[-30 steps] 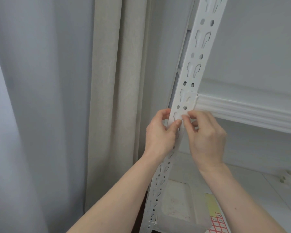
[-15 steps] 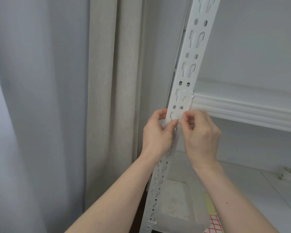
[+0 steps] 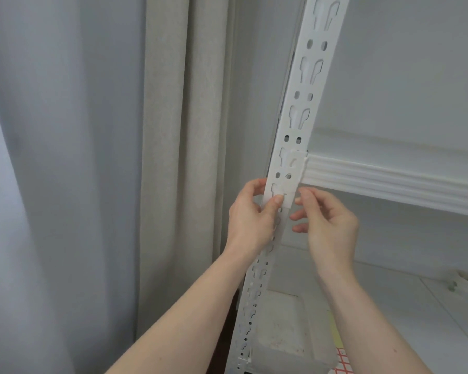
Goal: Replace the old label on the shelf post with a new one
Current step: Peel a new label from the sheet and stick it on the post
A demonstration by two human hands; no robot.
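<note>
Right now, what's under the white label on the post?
The label lies flat on the shelf post, over a keyhole slot whose top shows faintly through it. The left hand thumb presses its lower left part; the post surface beneath is covered.

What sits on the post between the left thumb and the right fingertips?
In the head view, a white label on the shelf post spans that stretch; left hand thumb presses it, right hand fingertips sit just beside its edge.
</note>
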